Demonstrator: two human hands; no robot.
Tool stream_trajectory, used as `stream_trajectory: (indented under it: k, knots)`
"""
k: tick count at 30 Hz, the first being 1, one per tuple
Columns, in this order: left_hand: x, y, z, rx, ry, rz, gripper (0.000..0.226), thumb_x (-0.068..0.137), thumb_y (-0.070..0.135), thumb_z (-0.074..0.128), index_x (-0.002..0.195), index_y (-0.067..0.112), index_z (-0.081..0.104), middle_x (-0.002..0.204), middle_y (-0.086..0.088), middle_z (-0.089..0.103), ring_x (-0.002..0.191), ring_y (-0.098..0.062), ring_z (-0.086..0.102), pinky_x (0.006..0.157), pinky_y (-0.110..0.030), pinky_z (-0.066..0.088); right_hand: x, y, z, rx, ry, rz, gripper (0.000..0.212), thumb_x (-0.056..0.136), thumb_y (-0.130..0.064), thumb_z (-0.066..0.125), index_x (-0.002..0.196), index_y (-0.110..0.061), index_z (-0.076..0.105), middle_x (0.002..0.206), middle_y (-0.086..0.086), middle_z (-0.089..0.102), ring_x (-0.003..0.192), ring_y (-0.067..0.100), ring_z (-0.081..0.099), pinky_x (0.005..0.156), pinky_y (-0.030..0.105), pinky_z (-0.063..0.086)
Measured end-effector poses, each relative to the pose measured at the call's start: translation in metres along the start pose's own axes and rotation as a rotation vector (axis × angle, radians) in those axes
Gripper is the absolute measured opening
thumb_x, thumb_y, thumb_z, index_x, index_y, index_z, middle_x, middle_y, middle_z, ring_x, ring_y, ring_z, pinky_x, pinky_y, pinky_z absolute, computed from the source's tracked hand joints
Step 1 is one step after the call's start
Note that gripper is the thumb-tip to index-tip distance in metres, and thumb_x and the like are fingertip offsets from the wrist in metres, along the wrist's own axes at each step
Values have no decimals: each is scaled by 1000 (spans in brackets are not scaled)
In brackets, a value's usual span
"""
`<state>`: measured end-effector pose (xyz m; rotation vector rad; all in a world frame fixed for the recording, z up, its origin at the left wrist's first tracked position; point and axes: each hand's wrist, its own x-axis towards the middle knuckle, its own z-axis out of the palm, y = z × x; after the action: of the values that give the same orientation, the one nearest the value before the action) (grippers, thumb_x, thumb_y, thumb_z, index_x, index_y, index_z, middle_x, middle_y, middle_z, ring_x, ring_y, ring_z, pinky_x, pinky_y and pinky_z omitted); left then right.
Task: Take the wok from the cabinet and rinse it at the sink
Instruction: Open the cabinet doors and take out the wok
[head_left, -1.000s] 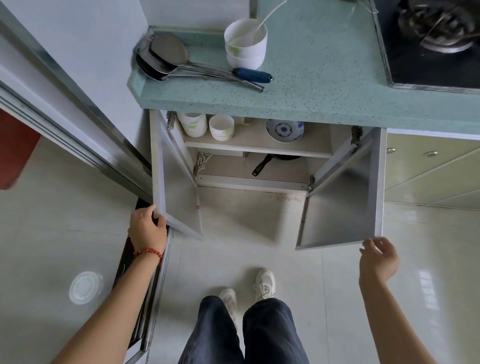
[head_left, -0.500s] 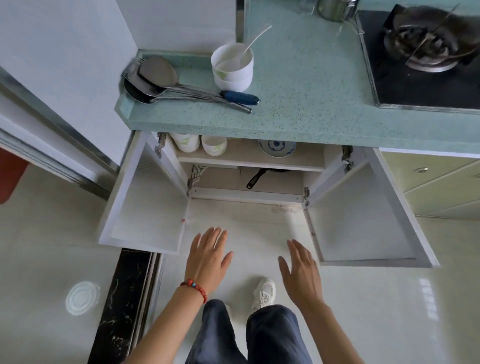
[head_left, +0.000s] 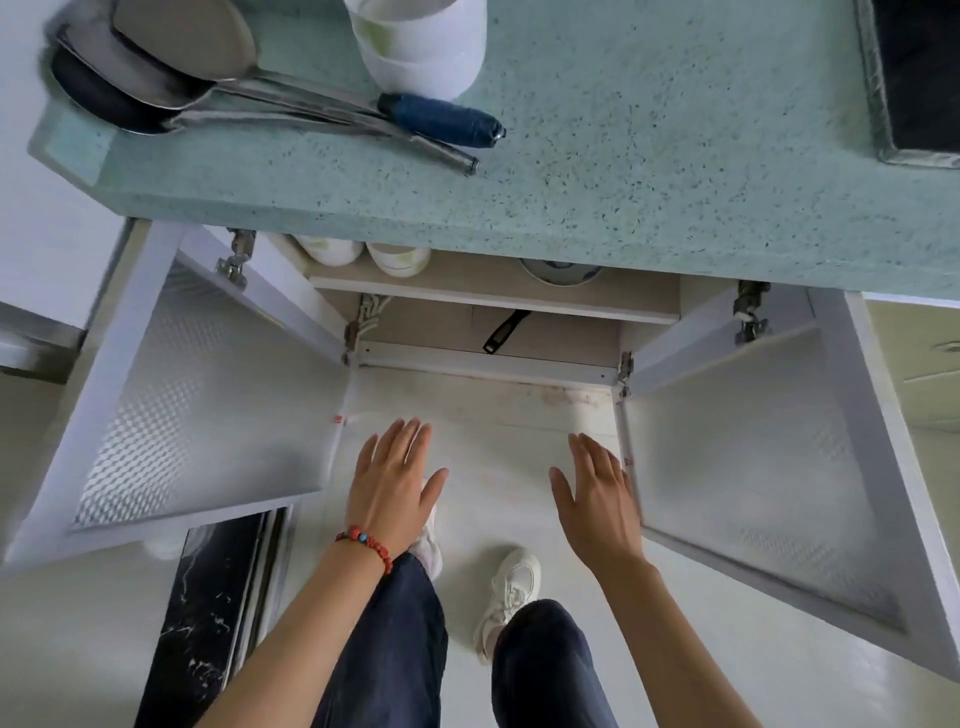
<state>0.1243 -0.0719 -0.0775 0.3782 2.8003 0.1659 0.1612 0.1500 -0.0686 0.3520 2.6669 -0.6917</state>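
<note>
Currently both cabinet doors stand wide open: left door (head_left: 202, 395), right door (head_left: 753, 467); wok (head_left: 506, 330) lies on the lower level of the cabinet (head_left: 488, 364), under the shelf (head_left: 493, 299); only its black handle shows, pointing toward the opening; the pan body is hidden. Left hand (head_left: 389, 483) held flat over the floor (head_left: 498, 499) before the opening, fingers straight and together, thumb out, holding nothing; red bead bracelet (head_left: 366, 543) on its wrist. Right hand (head_left: 597, 499) likewise flat, fingers extended, holding nothing, just beside the right door's edge. Both hands well apart from the wok. Shelf carries two white cups (head_left: 363, 252) and a blue-patterned dish (head_left: 558, 270). Counter (head_left: 649, 156) above carries metal ladles (head_left: 171, 67), one with a blue handle, and a white bowl stack (head_left: 421, 47).
</note>
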Motion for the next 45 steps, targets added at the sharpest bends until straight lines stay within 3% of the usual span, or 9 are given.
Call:
stream_trajectory:
  k: [4,11,18,21,26,29,33,37,45]
  knots:
    - [43,-12,43,-22,-32,14,52,81,33,62,122,3,52,124,-16,60,117,-33,56,97,-49,42,46,16,38,2,-14,33,52,95,-30,41,140,-6,31,148,14,37,137,28,31,112,37,25]
    - [115,-27,104,-30,-56,52,57,92,40,37,139,7,31,147,-12,37,137,-28,31,113,-43,21,119,44,99,-23,29,39,51,95,-30,42,139,-5,34,146,16,39,135,30,35,111,38,28]
    - [187,-44,188,-54,30,53,72,85,51,13,139,8,33,146,-11,39,137,-28,32,112,-38,15,205,67,171,15,129,0,49,93,-27,45,135,-3,40,142,18,44,132,33,40,108,42,32]
    - [222,-49,225,-58,71,57,67,85,48,20,134,7,40,139,-13,48,132,-30,41,110,-42,24,251,78,208,57,203,-24,50,88,-28,44,129,1,47,132,23,53,123,38,49,102,47,40]
    - [278,-56,286,-55,149,73,55,86,42,35,121,4,53,121,-14,63,114,-32,58,95,-48,43,327,91,262,55,221,-70,50,95,-29,42,137,-3,36,143,16,41,133,30,35,108,40,29]
    - [301,-58,318,-96,178,88,59,86,44,33,124,3,51,125,-15,60,119,-33,54,98,-48,40,366,93,291,216,268,-43,52,94,-31,44,137,-4,36,141,17,44,130,31,39,105,40,34]
    - [314,-64,347,-159,215,77,70,85,50,20,134,6,40,140,-13,47,132,-31,39,109,-43,26,408,79,313,774,181,161,59,89,-35,54,136,-3,37,132,14,55,119,28,52,95,32,42]
    - [316,-71,361,-200,256,55,67,86,50,25,130,4,46,135,-15,52,128,-32,45,105,-44,31,435,70,329,1252,115,298,45,85,-19,63,122,4,51,117,19,63,101,30,63,85,36,54]
    - [337,-62,358,-356,270,63,77,80,56,19,133,5,42,139,-15,47,132,-30,38,107,-39,29,404,106,329,1314,209,255,20,86,-1,58,103,8,61,86,10,64,74,21,64,65,21,59]
